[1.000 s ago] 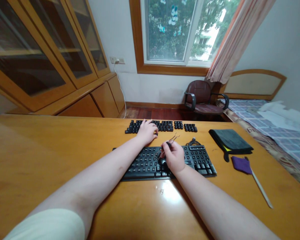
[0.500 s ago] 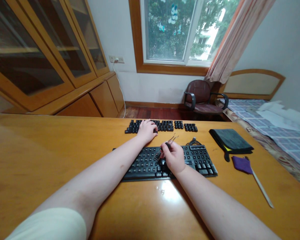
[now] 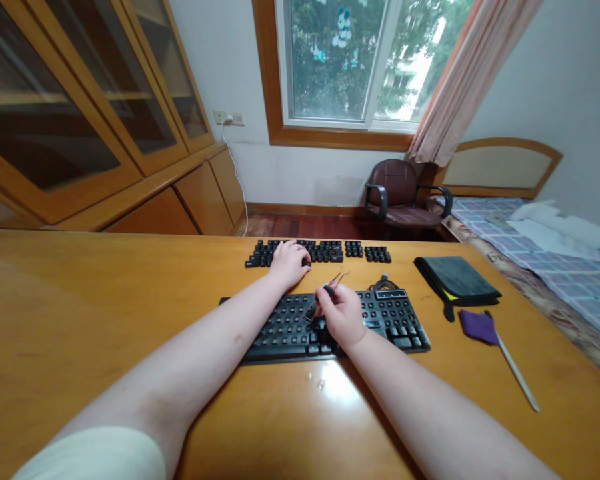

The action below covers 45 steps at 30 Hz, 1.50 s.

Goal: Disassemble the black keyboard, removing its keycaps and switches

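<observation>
My left hand (image 3: 289, 261) rests over rows of loose black keycaps (image 3: 329, 252) laid out along the far side of the desk. Its thumb and fingers close around a dark keycap (image 3: 305, 262) at the near edge of the rows. My right hand (image 3: 345, 317) is closed on a wire keycap puller (image 3: 329, 291), with bent wire ends sticking out above and below the dark handle. It hovers over the black keyboard (image 3: 290, 325), hiding part of it. Most of the visible keyboard shows bare switches, while some keycaps remain along the bottom and lower right.
A coiled cable (image 3: 384, 283) lies behind the keyboard. To the right are a folded dark cloth (image 3: 457, 279), a purple cloth (image 3: 479, 327) and a long thin pale tool (image 3: 517, 370). Small clear drops or bits (image 3: 321, 385) sit on the desk (image 3: 260, 420) in front.
The whole view has shifted slightly, so everything sits a little further left. Both hands keep nearly the same pose, the left on the keycap rows and the right with the puller.
</observation>
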{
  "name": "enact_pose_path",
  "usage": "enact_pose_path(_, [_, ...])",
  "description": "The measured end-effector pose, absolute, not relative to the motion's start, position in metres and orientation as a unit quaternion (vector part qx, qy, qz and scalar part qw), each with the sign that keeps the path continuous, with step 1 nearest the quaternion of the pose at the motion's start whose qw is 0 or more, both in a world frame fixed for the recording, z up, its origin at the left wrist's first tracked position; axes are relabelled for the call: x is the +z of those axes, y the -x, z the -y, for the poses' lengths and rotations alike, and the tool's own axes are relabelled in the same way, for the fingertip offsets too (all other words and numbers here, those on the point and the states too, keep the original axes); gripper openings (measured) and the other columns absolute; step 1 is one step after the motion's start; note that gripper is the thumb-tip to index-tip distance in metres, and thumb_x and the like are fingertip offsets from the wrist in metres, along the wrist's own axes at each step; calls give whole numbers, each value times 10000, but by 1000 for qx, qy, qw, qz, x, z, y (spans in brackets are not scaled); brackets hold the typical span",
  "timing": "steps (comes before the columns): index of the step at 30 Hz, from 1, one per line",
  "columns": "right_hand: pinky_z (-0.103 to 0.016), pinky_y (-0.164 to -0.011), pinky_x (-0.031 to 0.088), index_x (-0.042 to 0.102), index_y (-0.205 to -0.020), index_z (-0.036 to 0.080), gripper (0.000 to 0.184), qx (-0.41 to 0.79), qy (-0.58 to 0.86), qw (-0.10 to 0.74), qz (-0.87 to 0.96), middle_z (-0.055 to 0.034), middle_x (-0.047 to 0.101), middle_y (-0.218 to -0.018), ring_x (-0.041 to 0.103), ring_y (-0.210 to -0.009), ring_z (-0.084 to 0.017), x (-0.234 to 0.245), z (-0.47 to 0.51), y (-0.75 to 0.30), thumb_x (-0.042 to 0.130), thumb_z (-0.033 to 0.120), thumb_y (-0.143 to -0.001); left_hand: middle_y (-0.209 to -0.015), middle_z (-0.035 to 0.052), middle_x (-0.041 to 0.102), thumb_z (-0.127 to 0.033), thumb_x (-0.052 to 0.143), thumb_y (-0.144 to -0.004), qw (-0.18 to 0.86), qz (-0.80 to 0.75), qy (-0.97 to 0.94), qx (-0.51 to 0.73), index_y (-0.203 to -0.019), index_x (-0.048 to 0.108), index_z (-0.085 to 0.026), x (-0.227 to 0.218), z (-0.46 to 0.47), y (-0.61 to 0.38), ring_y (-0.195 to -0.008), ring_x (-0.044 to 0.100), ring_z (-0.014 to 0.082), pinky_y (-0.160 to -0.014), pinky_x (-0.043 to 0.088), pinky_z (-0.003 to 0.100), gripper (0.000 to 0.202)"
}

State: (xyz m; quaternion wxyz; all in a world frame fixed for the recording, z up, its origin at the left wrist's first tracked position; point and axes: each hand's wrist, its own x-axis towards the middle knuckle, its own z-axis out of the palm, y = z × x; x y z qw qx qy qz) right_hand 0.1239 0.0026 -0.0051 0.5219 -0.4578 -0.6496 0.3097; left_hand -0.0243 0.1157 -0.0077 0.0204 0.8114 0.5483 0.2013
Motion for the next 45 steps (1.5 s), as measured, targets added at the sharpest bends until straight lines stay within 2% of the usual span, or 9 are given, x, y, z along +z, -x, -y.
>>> enact_pose_path(25, [-255,-527,452,533,-659,196,264,303,457,526,650,-7,571,-527,563,-509,-143,-4,-2,-125,505,375,-851,-1080,37,625,-306,689,-692,14,-538,-817,206,-810,651,-239,-10,-116,25,-1201,399,271,-1080,167,488,141])
enact_pose_path(29, [-244,-505,446,540,-661,185,261,299,460,535,642,-3,567,-519,555,-491,-134,-6,-2,-125,517,369,-845,-1069,44,625,-295,691,-688,15,-528,-817,231,-834,649,-224,1,-113,22,-1148,441,259,-1054,236,450,168])
enact_pose_path(33, [-240,-488,445,559,-696,175,247,329,453,567,604,-3,576,-549,552,-473,-123,-8,-1,-126,523,367,-848,-1036,54,630,-274,579,-783,-3,-517,-813,268,-894,637,-208,32,-98,21,-1059,495,237,-962,346,396,142])
enact_pose_path(37, [-228,-449,434,561,-766,173,218,358,429,637,531,29,545,-539,524,-426,-102,-5,-2,-124,527,371,-851,-935,63,654,-193,462,-832,-21,-523,-835,169,-909,635,-195,55,-51,26,-896,563,235,-813,421,376,190])
enact_pose_path(40, [-203,-404,410,533,-827,179,196,379,412,679,474,52,534,-543,496,-387,-79,3,-2,-121,526,374,-853,-801,74,632,-256,437,-868,-20,-495,-863,95,-829,627,-166,50,3,30,-807,562,230,-738,432,361,213])
enact_pose_path(43, [-192,-383,402,510,-899,191,180,394,401,674,480,64,537,-557,489,-372,-71,14,0,-122,542,359,-845,-835,74,616,-397,547,-815,19,-451,-890,58,-844,608,-163,34,46,33,-836,549,246,-732,443,366,244])
enact_pose_path(45, [-202,-401,424,525,-897,191,173,393,392,627,546,50,555,-575,512,-394,-80,21,2,-126,559,349,-836,-864,67,616,-351,584,-800,38,-436,-899,28,-868,600,-166,26,60,35,-847,552,247,-735,451,369,198])
